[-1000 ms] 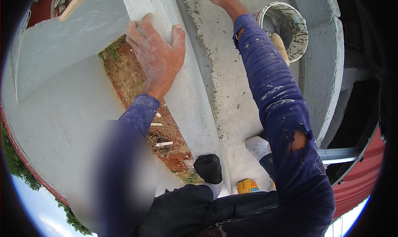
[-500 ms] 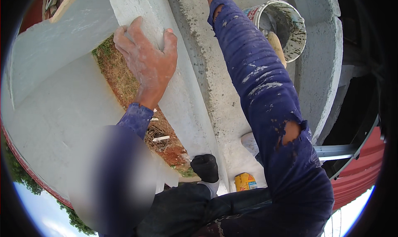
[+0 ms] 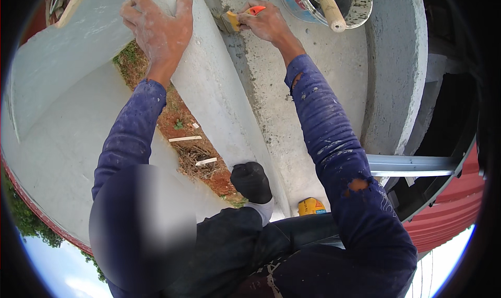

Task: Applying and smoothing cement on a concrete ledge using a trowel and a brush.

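Note:
My right hand (image 3: 269, 24) grips a paintbrush (image 3: 233, 21) with a yellow and orange handle. Its bristles press into the groove (image 3: 235, 47) where the low concrete wall meets the gutter floor. Across the top of that wall (image 3: 209, 84), my left hand (image 3: 162, 29) lies with its fingers spread and holds nothing. To the right of my right hand stands a paint-smeared bucket (image 3: 300, 6) with grey residue inside. A tool's wooden handle (image 3: 333, 13) sticks out over its rim.
My foot in a dark sock (image 3: 251, 182) rests on the wall's near end. A yellow bag (image 3: 311, 206) sits in the gutter close to me. The wall drops away on the left to bare ground with sticks (image 3: 194, 159). A curved concrete edge (image 3: 399, 79) bounds the right side.
My right hand has come back from the top edge, bringing the brush into view at the groove. My left hand sits further up and left, and the bucket appears higher in the picture.

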Motion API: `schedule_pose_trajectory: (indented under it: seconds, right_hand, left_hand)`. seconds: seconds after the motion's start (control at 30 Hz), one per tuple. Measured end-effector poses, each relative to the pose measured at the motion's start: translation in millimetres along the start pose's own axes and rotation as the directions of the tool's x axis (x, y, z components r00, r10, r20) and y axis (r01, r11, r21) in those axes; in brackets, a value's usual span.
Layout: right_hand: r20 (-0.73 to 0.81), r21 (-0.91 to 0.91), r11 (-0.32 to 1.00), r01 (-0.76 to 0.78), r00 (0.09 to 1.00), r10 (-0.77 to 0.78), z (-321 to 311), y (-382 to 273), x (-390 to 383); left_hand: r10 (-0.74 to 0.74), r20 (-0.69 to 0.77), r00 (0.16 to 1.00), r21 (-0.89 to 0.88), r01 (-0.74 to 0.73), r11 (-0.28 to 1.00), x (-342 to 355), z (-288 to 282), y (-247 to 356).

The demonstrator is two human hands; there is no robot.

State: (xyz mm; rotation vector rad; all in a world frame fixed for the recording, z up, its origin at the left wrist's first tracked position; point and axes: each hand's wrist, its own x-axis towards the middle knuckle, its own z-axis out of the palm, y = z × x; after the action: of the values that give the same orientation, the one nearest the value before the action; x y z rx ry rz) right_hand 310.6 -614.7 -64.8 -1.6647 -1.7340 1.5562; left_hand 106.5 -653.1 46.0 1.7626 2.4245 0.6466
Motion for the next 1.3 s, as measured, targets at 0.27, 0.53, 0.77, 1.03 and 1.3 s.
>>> schedule_pose_trajectory:
  seconds: [0.27, 0.53, 0.77, 1.03, 1.3]
  right_hand:
    - [0.13, 0.027, 0.989, -0.143, 0.982, 0.138, -7.3, 55.3, -135.2]
    - [0.131, 0.21, 0.958, -0.196, 0.976, 0.172, 7.1, 115.7, -250.4]
    - [0.231, 0.181, 0.944, -0.275, 0.945, 0.231, -6.7, 129.1, -332.2]
    - [-0.116, 0.312, 0.949, -0.049, 0.989, 0.089, -21.2, 38.6, -177.9]
    - [-0.516, -0.069, 0.985, 0.155, 0.84, -0.168, 9.9, -74.1, 171.6]
  left_hand:
    - [-0.009, 0.021, 1.0, 0.004, 0.009, 1.0, 3.6, -3.6, -6.7]
    - [-0.089, 0.126, 0.988, 0.054, 0.083, 0.995, -20.3, -20.2, -6.6]
    - [0.053, -0.009, 0.999, 0.055, -0.053, 0.997, -38.0, -3.8, -0.1]
    - [0.098, -0.001, 0.995, 0.061, -0.098, 0.993, -38.3, -9.6, 9.6]
    - [0.093, 0.019, 0.995, 0.018, -0.093, 0.995, -34.0, -8.4, 4.9]
